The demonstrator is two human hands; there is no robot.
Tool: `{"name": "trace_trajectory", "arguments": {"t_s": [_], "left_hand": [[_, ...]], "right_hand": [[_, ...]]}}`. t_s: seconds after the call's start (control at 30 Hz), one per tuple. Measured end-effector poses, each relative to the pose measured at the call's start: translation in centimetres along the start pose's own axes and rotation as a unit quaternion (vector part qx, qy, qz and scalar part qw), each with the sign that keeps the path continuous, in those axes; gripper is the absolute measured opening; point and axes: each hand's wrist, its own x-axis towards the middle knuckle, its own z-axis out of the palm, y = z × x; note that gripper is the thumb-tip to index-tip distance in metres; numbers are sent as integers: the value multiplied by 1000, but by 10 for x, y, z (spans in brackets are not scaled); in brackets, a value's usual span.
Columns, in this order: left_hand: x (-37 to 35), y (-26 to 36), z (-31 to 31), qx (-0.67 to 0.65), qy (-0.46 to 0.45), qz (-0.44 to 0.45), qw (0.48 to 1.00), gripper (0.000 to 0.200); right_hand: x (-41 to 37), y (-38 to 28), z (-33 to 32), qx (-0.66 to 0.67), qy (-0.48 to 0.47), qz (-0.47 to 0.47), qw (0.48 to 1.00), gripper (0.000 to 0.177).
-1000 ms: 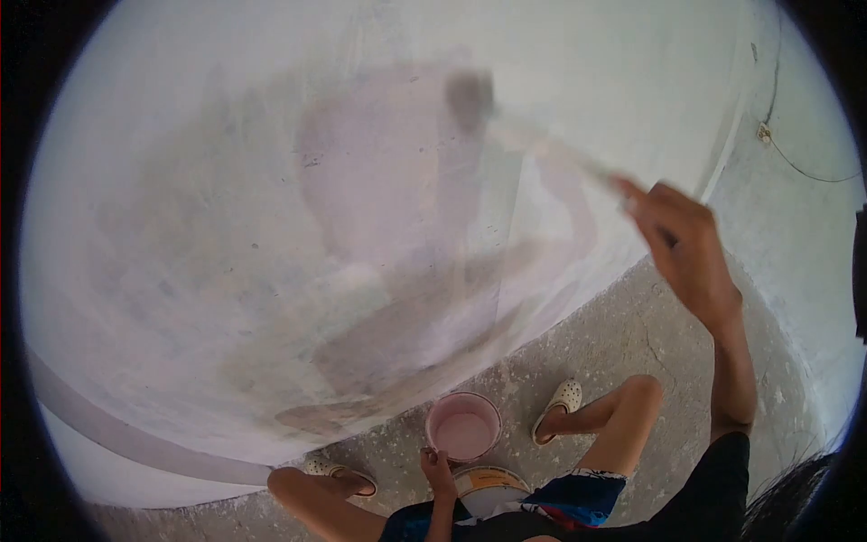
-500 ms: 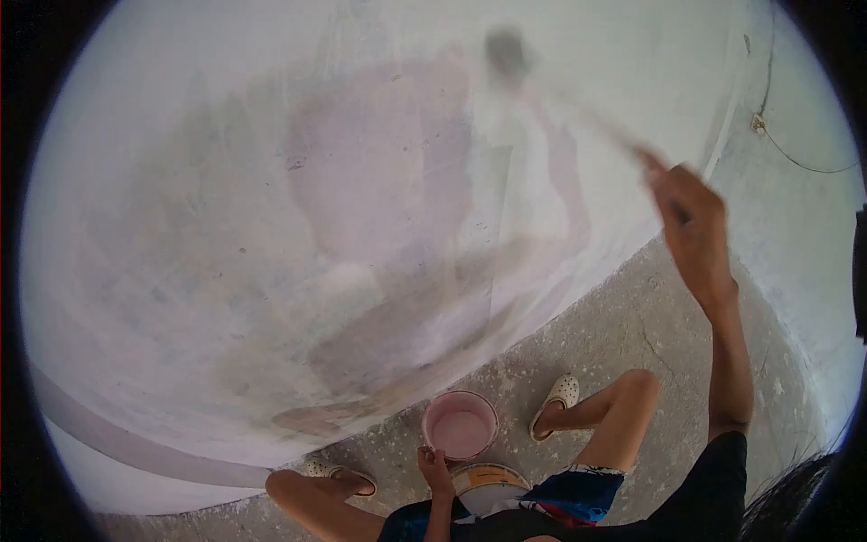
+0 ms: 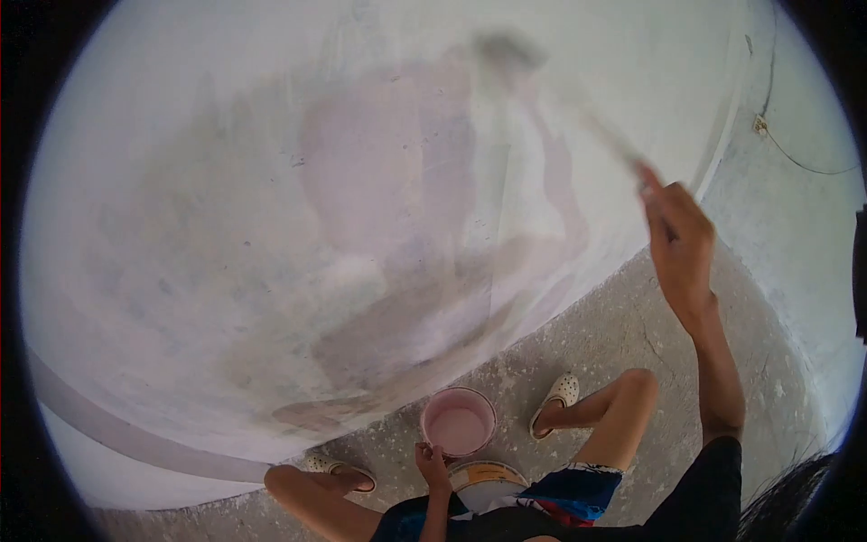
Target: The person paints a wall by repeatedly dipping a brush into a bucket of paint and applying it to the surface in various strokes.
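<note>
My right hand is raised and shut on the handle of a long paintbrush. The blurred brush head touches the pale wall near the top of a pink painted patch. My left hand is low in the view and grips the rim of a pink bucket holding pink paint. I am squatting, with a knee on each side of the bucket.
A second tin with an orange label sits just behind the bucket. The floor is rough grey concrete. My feet wear white clogs. A thin wire runs along the right-hand wall past the corner.
The brush head has swept up and to the right across the wall. My right hand shifted rightward and slightly up. My left hand stayed on the bucket rim.
</note>
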Motion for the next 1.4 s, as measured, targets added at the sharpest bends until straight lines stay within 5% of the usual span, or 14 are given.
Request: {"name": "trace_trajectory", "arguments": {"t_s": [0.07,0.13,0.2,0.27,0.37,0.47,0.53,0.6,0.63,0.77,1.0,1.07,1.23,1.4], "left_hand": [[-3,3,1,-27,-14,16,999,15],[-2,-2,-3,-15,-6,13,1000,16],[4,-7,-6,-5,0,14,1000,16],[6,-11,-9,34,-10,32,999,16],[19,-33,-22,47,-27,68,996,15],[1,-4,-6,11,-16,20,1000,16],[0,-2,-3,8,-12,20,1000,16],[5,-8,-9,8,-9,18,1000,16],[13,-20,-16,24,-17,31,999,17],[2,-7,-9,8,-19,16,1000,17],[6,-10,-14,40,11,47,998,15],[4,-5,-10,156,13,145,977,15],[-12,27,3,126,9,108,986,15],[-8,21,-1,129,-2,107,986,16]], "right_hand": [[-13,0,4,45,-207,-13,977,33],[-33,6,4,49,-276,-50,959,33],[-46,10,4,114,-443,-50,888,32],[-50,13,10,136,-419,-56,896,31],[-28,7,4,-12,-105,-24,994,32],[2,16,3,-101,180,-65,976,34],[8,10,2,-98,186,-23,977,31],[-6,10,12,6,4,12,1000,29],[-17,1,12,55,-173,8,983,22],[-83,-3,25,169,-430,-49,885,37],[-176,-29,50,218,-557,20,801,30],[-186,-39,52,225,-597,50,769,26],[-245,-39,83,177,-553,-3,814,35],[-254,-64,103,82,-586,-75,802,49]]}}
